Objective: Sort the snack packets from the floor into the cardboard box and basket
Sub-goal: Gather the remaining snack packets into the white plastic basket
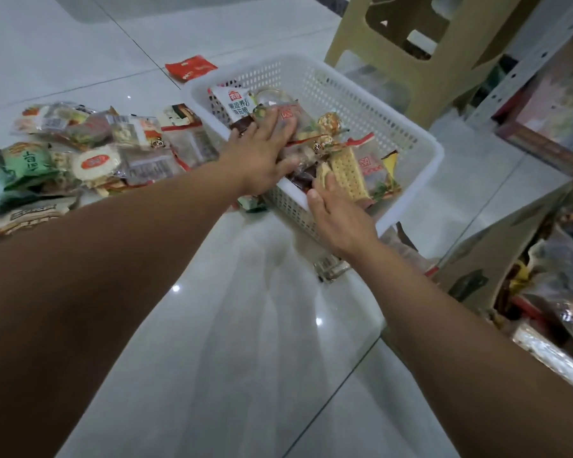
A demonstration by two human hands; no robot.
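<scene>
A white perforated basket (pixel 411 127) sits on the tiled floor, holding several snack packets. My left hand (pixel 262 153) reaches over its left rim and grips a clear packet with a red label (pixel 295 119) between fingers and thumb. At the basket's near rim my right hand (pixel 338 219) holds the lower end of a cracker packet (pixel 349 171), which stands tilted inside the basket. A pile of snack packets (pixel 96 150) lies on the floor to the left. The open cardboard box (pixel 497 252) stands at the right with packets inside it.
A single red packet (pixel 191 67) lies on the floor beyond the basket. Behind the basket stands a beige plastic stool (pixel 427 44). A metal shelf (pixel 540 61) with goods runs along the right. A small clear packet (pixel 331 269) lies near the basket's front corner.
</scene>
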